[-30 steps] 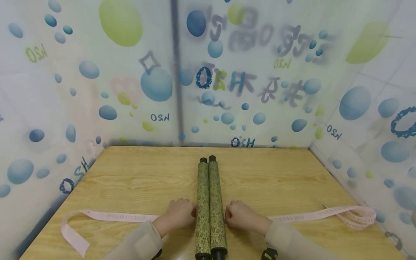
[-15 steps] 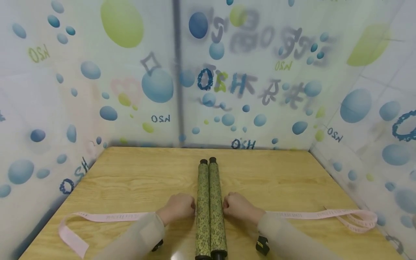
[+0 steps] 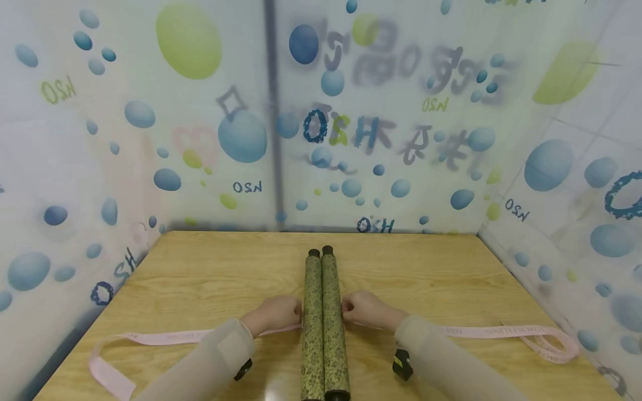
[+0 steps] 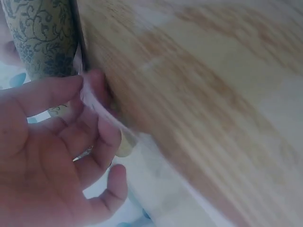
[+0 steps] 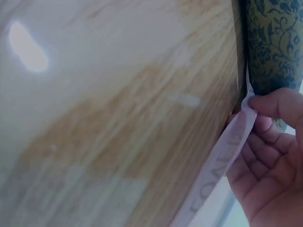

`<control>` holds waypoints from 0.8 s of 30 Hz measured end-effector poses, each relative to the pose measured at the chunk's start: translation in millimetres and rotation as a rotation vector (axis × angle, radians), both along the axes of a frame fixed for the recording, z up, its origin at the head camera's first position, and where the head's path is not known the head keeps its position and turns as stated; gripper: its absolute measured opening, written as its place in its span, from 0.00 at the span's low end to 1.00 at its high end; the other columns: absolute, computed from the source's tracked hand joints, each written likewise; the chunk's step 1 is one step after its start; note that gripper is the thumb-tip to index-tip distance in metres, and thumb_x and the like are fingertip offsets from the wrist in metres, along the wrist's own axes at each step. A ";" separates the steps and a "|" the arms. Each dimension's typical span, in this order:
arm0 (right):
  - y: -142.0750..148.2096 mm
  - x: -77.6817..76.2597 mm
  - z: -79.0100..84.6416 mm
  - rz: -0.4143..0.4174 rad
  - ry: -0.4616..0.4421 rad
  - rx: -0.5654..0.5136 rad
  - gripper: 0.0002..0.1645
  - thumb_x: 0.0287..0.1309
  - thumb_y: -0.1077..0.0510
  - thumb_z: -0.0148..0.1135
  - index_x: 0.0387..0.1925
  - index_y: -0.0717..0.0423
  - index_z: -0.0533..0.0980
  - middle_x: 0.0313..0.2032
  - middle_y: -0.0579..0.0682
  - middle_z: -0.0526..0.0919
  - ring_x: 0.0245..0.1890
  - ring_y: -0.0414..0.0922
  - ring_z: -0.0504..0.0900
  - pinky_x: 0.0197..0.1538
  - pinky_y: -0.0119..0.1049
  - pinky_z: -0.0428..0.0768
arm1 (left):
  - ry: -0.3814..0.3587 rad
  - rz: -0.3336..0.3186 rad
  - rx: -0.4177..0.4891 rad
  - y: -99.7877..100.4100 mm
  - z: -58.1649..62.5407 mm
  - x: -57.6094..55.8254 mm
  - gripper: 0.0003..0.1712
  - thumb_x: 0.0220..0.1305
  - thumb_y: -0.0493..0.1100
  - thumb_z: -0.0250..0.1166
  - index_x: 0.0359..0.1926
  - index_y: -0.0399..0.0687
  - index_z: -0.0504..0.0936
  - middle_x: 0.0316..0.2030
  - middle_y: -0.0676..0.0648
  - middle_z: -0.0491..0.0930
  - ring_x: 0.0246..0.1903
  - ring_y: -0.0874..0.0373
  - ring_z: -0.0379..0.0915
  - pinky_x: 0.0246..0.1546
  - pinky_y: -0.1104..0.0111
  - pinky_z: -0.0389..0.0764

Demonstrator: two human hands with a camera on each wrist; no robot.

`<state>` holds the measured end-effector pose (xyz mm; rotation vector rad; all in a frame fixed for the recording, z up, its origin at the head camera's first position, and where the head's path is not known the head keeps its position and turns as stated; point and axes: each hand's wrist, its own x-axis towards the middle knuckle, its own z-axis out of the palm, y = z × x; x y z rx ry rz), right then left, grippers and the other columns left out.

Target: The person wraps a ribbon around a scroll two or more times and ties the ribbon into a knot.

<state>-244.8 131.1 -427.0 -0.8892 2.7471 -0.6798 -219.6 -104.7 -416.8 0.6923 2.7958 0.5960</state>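
Observation:
Two rolled scrolls [image 3: 313, 328], wrapped in yellow-green cloth with a dark floral pattern and capped with black knobs, lie side by side on the table. A pale pink lettered ribbon [image 3: 170, 337] runs crosswise beneath them, out to both sides. My left hand [image 3: 276, 313], close by the left scroll, pinches the ribbon [image 4: 111, 116] between thumb and fingers. On the other side, my right hand [image 3: 368, 309] pinches the ribbon [image 5: 215, 172] right beside the right scroll. The stretch of ribbon under the scrolls is hidden.
The wooden table [image 3: 225, 267] meets patterned curtain walls [image 3: 241, 211] at the back and sides. One ribbon end trails at the front left, and the other lies looped near the right edge. A black wrist device [image 3: 403, 364] hangs under the right sleeve.
Both hands have moved slightly toward the back of the table, alongside the scrolls. Ribbon now shows between the left hand and the left scroll. The scrolls have stayed in place.

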 end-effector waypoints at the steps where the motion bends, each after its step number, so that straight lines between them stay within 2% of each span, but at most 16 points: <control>1: 0.7 0.1 -0.5 0.002 -0.020 -0.012 0.08 0.53 0.64 0.56 0.22 0.51 0.72 0.18 0.41 0.71 0.18 0.36 0.67 0.24 0.30 0.67 | -0.007 0.009 0.004 0.2 0.2 0.4 0.07 0.60 0.37 0.55 0.26 0.46 0.77 0.20 0.52 0.73 0.20 0.60 0.63 0.26 0.61 0.70; 5: 2.9 1.2 -0.4 0.002 -0.116 -0.073 0.06 0.56 0.64 0.52 0.25 0.53 0.72 0.17 0.42 0.72 0.16 0.36 0.68 0.21 0.29 0.67 | -0.074 0.027 0.040 -1.6 2.8 1.2 0.03 0.60 0.39 0.58 0.33 0.44 0.77 0.26 0.51 0.77 0.25 0.57 0.70 0.35 0.52 0.72; 8: 6.1 1.0 1.3 0.013 -0.191 -0.099 0.02 0.58 0.63 0.52 0.32 0.56 0.72 0.20 0.44 0.74 0.17 0.37 0.69 0.22 0.30 0.68 | -0.154 0.010 0.061 -6.6 7.4 2.5 0.10 0.56 0.40 0.63 0.39 0.45 0.75 0.35 0.50 0.78 0.35 0.53 0.74 0.45 0.45 0.69; 11: 11.8 2.0 5.5 0.026 -0.224 -0.073 0.13 0.53 0.64 0.56 0.43 0.57 0.70 0.25 0.46 0.75 0.20 0.38 0.71 0.25 0.31 0.70 | -0.240 0.006 0.068 -12.2 10.2 3.3 0.19 0.50 0.35 0.66 0.44 0.45 0.73 0.35 0.49 0.76 0.33 0.52 0.72 0.40 0.50 0.70; 13: 16.1 3.7 9.2 0.023 -0.192 -0.025 0.19 0.51 0.65 0.59 0.47 0.58 0.70 0.28 0.47 0.75 0.22 0.39 0.70 0.27 0.33 0.70 | -0.209 0.013 0.024 -15.9 11.7 3.9 0.18 0.50 0.35 0.66 0.44 0.45 0.73 0.34 0.50 0.77 0.32 0.51 0.73 0.47 0.45 0.67; 15: 20.0 5.4 12.8 0.000 -0.127 0.038 0.19 0.51 0.65 0.60 0.47 0.59 0.72 0.30 0.48 0.77 0.24 0.41 0.72 0.29 0.36 0.72 | -0.137 0.022 -0.017 -19.7 13.9 5.3 0.12 0.55 0.35 0.61 0.42 0.45 0.75 0.30 0.50 0.78 0.29 0.51 0.73 0.49 0.41 0.65; 18: 26.5 6.7 18.5 -0.050 0.040 0.148 0.11 0.56 0.62 0.60 0.42 0.59 0.77 0.33 0.51 0.81 0.29 0.44 0.77 0.34 0.40 0.76 | 0.040 0.045 -0.116 -27.4 18.0 7.9 0.04 0.63 0.39 0.57 0.36 0.46 0.78 0.28 0.50 0.80 0.32 0.49 0.76 0.52 0.29 0.51; 20: 32.4 6.9 22.6 -0.083 0.135 0.202 0.09 0.59 0.60 0.59 0.39 0.58 0.80 0.34 0.51 0.82 0.32 0.45 0.80 0.38 0.42 0.78 | 0.115 0.056 -0.169 -33.8 21.0 10.2 0.06 0.65 0.39 0.57 0.36 0.46 0.80 0.27 0.50 0.80 0.31 0.49 0.77 0.50 0.30 0.56; 22: 39.6 6.7 27.2 -0.095 0.245 0.251 0.09 0.60 0.58 0.59 0.36 0.57 0.82 0.32 0.50 0.82 0.32 0.46 0.80 0.36 0.42 0.79 | 0.168 0.065 -0.210 -40.7 23.9 11.9 0.07 0.65 0.40 0.58 0.38 0.45 0.82 0.28 0.47 0.81 0.33 0.47 0.78 0.48 0.31 0.60; 24: 46.9 6.9 32.2 -0.107 0.337 0.288 0.09 0.59 0.56 0.61 0.33 0.56 0.83 0.29 0.48 0.81 0.30 0.46 0.79 0.33 0.41 0.78 | 0.188 0.070 -0.243 -47.3 27.9 13.6 0.08 0.64 0.41 0.59 0.41 0.45 0.83 0.33 0.45 0.83 0.36 0.45 0.78 0.47 0.32 0.62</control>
